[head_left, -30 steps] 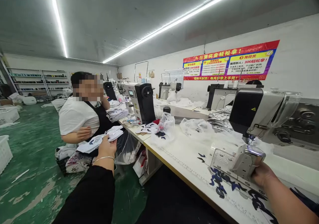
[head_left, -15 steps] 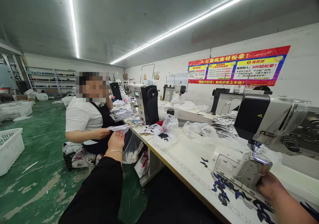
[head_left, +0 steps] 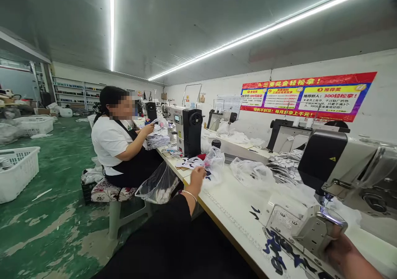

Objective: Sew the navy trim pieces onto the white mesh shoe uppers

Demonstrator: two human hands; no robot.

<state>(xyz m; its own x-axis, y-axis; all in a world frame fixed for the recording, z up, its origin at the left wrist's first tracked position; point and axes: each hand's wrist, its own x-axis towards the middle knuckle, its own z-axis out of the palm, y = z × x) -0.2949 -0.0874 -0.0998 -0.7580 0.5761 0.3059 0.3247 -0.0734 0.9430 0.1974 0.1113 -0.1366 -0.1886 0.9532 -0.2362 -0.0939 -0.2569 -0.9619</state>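
My left hand (head_left: 196,180) is over the table edge, fingers curled together beside a clear plastic bag (head_left: 216,160) and white pieces with dark curved shapes (head_left: 190,162). What it holds, if anything, I cannot make out. My right hand (head_left: 343,248) is at the metal post (head_left: 321,227) beneath the needle of the near sewing machine (head_left: 324,155); its fingers are hidden behind the post. Dark blue cut pieces (head_left: 274,250) lie in a loose pile at the post's base. Two thin dark pieces (head_left: 254,213) lie to their left.
At left a co-worker (head_left: 113,140) sits holding a white piece near a stack of white pieces (head_left: 157,139). Another sewing machine (head_left: 187,128) stands ahead. A plastic bag (head_left: 251,171) and stacked pieces (head_left: 287,165) lie across the table. A white basket (head_left: 21,173) is on the floor.
My left hand has moved right, away from the co-worker, and its fingers have curled. The co-worker has turned toward the table, holding a white piece. My right hand stays at the post.
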